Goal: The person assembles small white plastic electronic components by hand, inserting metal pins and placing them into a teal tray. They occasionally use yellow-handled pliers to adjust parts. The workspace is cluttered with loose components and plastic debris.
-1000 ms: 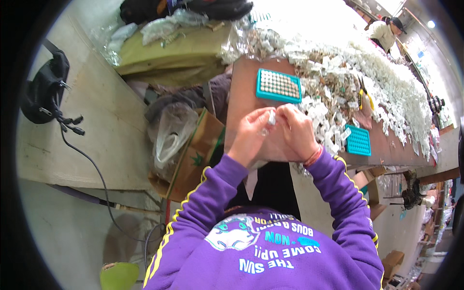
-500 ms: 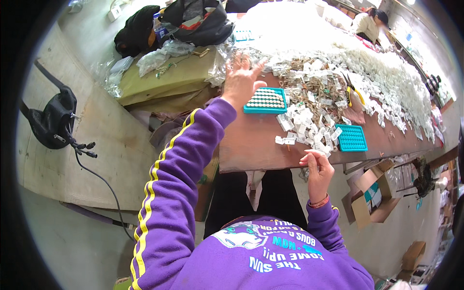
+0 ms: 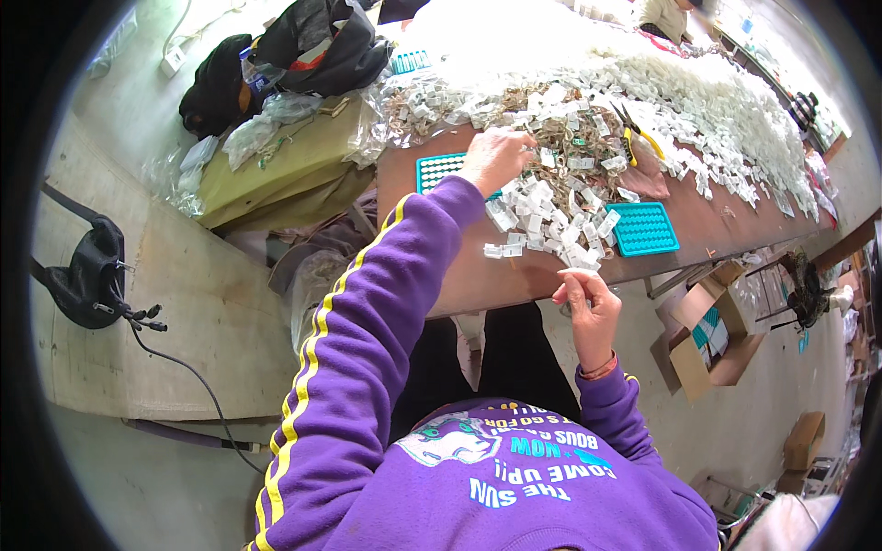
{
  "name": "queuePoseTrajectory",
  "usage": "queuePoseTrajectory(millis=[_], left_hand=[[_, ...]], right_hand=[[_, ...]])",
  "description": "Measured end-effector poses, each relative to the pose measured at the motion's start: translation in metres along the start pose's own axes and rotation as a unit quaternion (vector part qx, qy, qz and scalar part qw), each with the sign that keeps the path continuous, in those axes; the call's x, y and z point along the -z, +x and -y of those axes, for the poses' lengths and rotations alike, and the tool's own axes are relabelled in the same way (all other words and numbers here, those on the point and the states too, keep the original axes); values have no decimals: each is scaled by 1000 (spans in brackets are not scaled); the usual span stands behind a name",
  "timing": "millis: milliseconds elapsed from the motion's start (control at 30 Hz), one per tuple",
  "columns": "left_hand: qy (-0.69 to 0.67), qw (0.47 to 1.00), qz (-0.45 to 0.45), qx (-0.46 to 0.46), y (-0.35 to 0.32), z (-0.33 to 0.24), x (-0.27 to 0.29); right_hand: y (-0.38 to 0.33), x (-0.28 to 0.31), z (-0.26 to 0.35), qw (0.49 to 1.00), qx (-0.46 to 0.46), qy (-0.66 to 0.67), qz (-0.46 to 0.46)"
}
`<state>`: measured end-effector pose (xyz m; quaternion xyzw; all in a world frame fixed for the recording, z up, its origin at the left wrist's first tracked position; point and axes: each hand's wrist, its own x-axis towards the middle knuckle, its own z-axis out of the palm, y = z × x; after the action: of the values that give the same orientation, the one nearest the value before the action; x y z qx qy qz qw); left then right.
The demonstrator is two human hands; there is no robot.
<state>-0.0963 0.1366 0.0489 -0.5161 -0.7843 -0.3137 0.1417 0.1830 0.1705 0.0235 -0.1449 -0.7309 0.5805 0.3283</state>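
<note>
My left hand (image 3: 497, 156) is stretched out over the brown table (image 3: 514, 285). Its curled fingers rest in a heap of small white packets (image 3: 551, 216), and what they grip is hidden. A teal grid tray (image 3: 437, 169) lies just left of that hand, partly under my purple sleeve. My right hand (image 3: 588, 303) hovers at the table's near edge with its fingertips pinched together. Nothing shows between them. A second teal grid tray (image 3: 644, 228) lies a little beyond and right of it.
A long white mound of packets (image 3: 698, 92) runs along the far side of the table, with yellow-handled pliers (image 3: 636, 138) on it. Black bags (image 3: 303, 46) and plastic wrap sit on an olive bundle at the left. Open cardboard boxes (image 3: 712, 340) stand on the floor to the right.
A second ago both hands were together at the near table edge. My left arm reached out to the teal tray, then on to the packet heap. My right hand stayed at the edge.
</note>
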Motion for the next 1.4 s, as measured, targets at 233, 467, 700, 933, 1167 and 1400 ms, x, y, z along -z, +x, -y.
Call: queuePoseTrajectory(millis=[233,467,700,933,1167,1400], left_hand=[[170,974,150,11,28,-44,-11],[139,987,77,13,29,-31,-17],[76,975,-206,18,11,-24,10],[-487,804,-254,228,-81,-24,60],[-697,587,-253,325,-171,-21,57],[-820,323,-219,418,-185,-31,53]], right_hand=[[1,-3,3,999,15,-8,29],[15,7,-2,996,60,-66,30],[115,43,-37,911,142,-370,-113],[142,53,-54,879,165,-448,-3],[172,40,-48,755,250,-582,171],[198,43,-19,844,286,-443,93]])
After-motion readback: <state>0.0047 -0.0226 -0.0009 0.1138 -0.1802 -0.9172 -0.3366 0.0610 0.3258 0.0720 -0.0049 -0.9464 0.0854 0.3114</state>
